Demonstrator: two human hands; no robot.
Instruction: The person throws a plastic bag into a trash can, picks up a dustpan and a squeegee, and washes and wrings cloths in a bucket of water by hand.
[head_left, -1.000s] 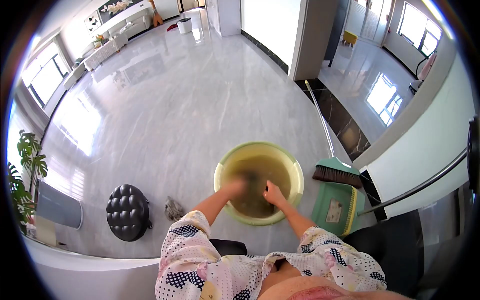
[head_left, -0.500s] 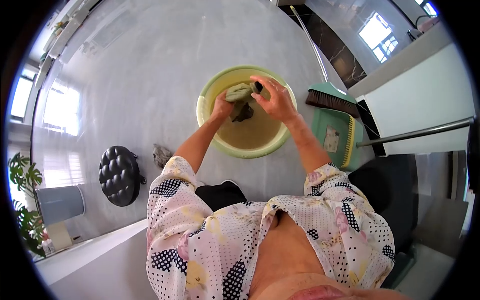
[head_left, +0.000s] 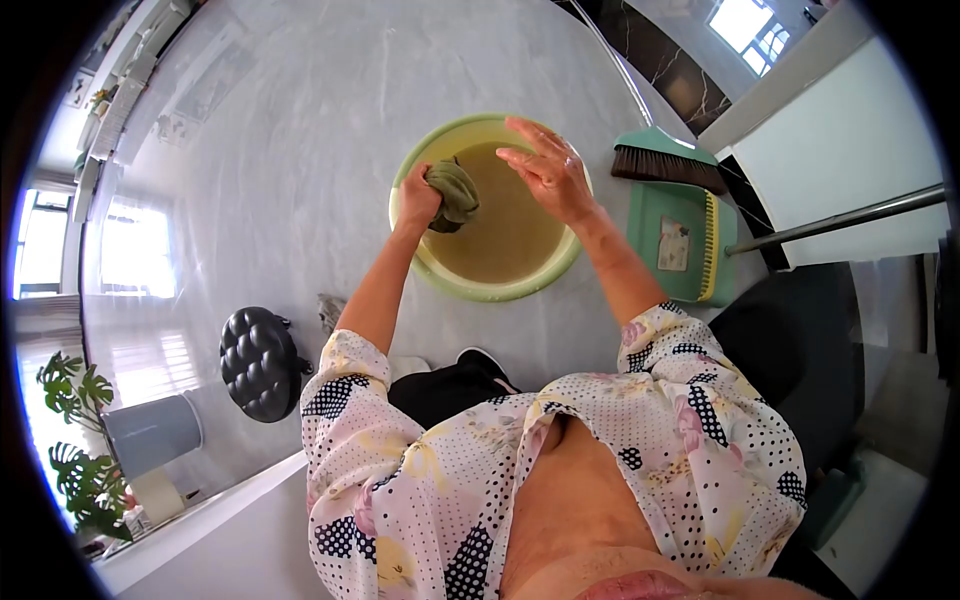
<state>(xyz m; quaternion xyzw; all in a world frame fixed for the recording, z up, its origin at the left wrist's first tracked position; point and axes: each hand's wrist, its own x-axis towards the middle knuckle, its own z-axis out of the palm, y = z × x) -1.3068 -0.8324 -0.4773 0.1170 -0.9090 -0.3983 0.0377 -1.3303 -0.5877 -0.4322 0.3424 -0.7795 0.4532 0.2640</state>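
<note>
A pale green basin (head_left: 490, 291) stands on the floor in front of me, holding cloudy brownish water (head_left: 510, 245). My left hand (head_left: 418, 198) is closed around a bunched, wet-looking olive-green cloth (head_left: 456, 192) over the basin's left side. Folds hide the cloth's full shape. Over the right part of the basin, my right hand (head_left: 555, 178) is raised with its fingers apart and nothing in it.
To the right lie a green broom (head_left: 667, 160) and a green dustpan (head_left: 650, 265) with a long metal handle (head_left: 840, 218). A black tufted stool (head_left: 260, 363) stands at left, beside a crumpled grey piece (head_left: 330, 312). Further left are a grey bucket (head_left: 155, 435) and a leafy plant (head_left: 82, 480).
My right hand has let go of the cloth and opened. My left hand has moved left with the cloth, now bunched up. The dark piece hanging over the water no longer shows separately.
</note>
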